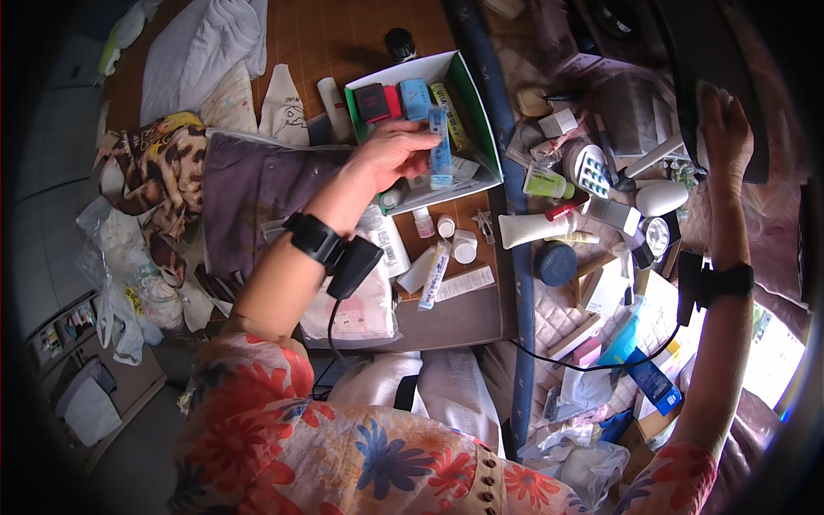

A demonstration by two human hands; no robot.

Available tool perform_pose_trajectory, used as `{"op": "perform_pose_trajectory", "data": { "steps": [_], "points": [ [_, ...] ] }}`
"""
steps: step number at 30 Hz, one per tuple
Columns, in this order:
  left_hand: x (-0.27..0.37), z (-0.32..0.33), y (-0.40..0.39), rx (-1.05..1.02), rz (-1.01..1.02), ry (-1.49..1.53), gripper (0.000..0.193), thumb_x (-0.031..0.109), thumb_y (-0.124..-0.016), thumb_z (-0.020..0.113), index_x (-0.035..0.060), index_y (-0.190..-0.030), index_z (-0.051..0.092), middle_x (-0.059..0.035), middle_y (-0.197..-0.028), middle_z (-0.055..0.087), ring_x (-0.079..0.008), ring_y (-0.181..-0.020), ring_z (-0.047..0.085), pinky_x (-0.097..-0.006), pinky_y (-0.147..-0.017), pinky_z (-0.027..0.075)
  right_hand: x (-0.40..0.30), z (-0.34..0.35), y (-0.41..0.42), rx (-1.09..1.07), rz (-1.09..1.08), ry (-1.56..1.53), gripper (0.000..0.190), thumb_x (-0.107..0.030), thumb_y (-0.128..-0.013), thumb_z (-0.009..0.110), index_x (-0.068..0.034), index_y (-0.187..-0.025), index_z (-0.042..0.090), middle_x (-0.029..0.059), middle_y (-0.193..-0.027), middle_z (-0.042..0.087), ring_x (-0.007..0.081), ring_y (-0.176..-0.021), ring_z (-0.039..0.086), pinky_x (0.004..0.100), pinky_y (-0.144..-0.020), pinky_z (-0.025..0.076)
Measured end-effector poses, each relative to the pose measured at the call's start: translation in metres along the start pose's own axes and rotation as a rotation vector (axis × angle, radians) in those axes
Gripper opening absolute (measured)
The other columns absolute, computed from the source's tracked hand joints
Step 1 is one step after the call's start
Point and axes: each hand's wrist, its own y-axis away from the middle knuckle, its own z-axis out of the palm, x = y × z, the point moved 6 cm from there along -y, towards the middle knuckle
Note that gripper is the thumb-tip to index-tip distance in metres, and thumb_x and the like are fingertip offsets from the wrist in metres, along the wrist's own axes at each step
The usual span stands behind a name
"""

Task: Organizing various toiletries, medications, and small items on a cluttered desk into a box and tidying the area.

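My left hand [396,151] holds a slim blue, see-through tube [441,148] between thumb and fingers. The tube is over an open cardboard box [479,96], white outside and green inside. In that box lie a dark square case [371,102], a light-blue pack [414,98] and a yellow tube [456,122]. Far to the right, my right hand [730,138] presses a white cloth or tissue [707,106] against a dark upright panel [740,51]. Its fingertips are partly hidden by the cloth.
Several small white bottles [465,246] and another tube [435,275] lie below the box. A black-capped jar [400,44] stands behind it. Cosmetics, including a white squeeze tube [534,230], crowd the quilted surface [547,335]. A black cable [579,368] crosses it.
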Motion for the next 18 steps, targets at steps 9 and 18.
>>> {"op": "perform_pose_trajectory", "data": {
  "steps": [9,18],
  "points": [
    [0.001,0.009,-0.059,0.331,0.199,-0.362,0.018,0.009,-0.078,0.059,0.0009,-0.093,0.06,-0.0051,-0.069,0.061,-0.0088,-0.052,0.053,-0.0213,-0.041,0.039,0.0,0.0,0.0,0.022,-0.024,-0.006,0.041,-0.045,-0.077,0.051,-0.006,-0.086,0.06,0.0178,-0.077,0.061,0.0347,-0.077,0.06,0.0392,-0.068,0.045],
    [0.0,0.011,-0.079,0.665,0.333,-0.915,0.036,0.022,-0.068,0.066,0.0029,-0.097,0.059,-0.0183,-0.085,0.063,-0.0324,-0.086,0.059,-0.0354,-0.078,0.046,0.004,-0.002,0.001,0.013,-0.021,-0.029,0.04,-0.044,-0.077,0.052,-0.006,-0.085,0.06,0.0178,-0.076,0.061,0.0336,-0.075,0.06,0.0374,-0.067,0.045]
  ]
}}
